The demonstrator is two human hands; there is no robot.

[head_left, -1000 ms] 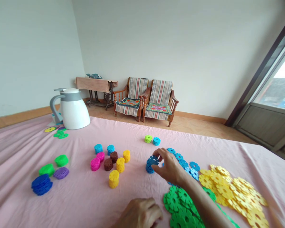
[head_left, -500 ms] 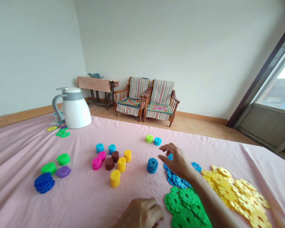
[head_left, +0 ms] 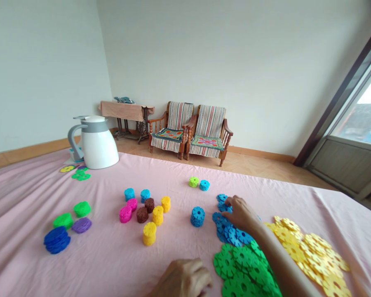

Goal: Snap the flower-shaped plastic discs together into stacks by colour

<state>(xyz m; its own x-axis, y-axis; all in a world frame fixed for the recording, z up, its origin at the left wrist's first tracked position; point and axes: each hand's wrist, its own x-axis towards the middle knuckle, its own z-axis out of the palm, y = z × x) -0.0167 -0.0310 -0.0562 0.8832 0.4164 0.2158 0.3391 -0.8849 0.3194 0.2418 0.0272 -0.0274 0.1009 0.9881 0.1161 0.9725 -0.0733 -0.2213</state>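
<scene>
My right hand (head_left: 241, 213) reaches down at the pile of blue flower-shaped plastic discs (head_left: 233, 236). Its thumb and index finger are apart, with blue discs at their tips; whether they grip one is unclear. To its left stands a short stack of blue discs (head_left: 198, 217). My left hand (head_left: 185, 278) rests on the cloth at the bottom, fingers curled inward, so anything within them is hidden. Green discs (head_left: 243, 268) lie in a heap between my hands, partly under my right forearm. A heap of yellow discs (head_left: 312, 251) spreads further right.
Small stacks stand left of centre: yellow (head_left: 149, 234), brown (head_left: 142, 215), pink (head_left: 125, 214) and light blue (head_left: 129, 194). Dark blue discs (head_left: 57, 240) and a purple stack (head_left: 82, 225) sit further left. A white jug (head_left: 99, 144) stands at the back of the pink tablecloth (head_left: 108, 264).
My right hand has moved down and slightly right, from above the blue discs to their surface, its thumb and index finger closer together. My left hand has stayed in place.
</scene>
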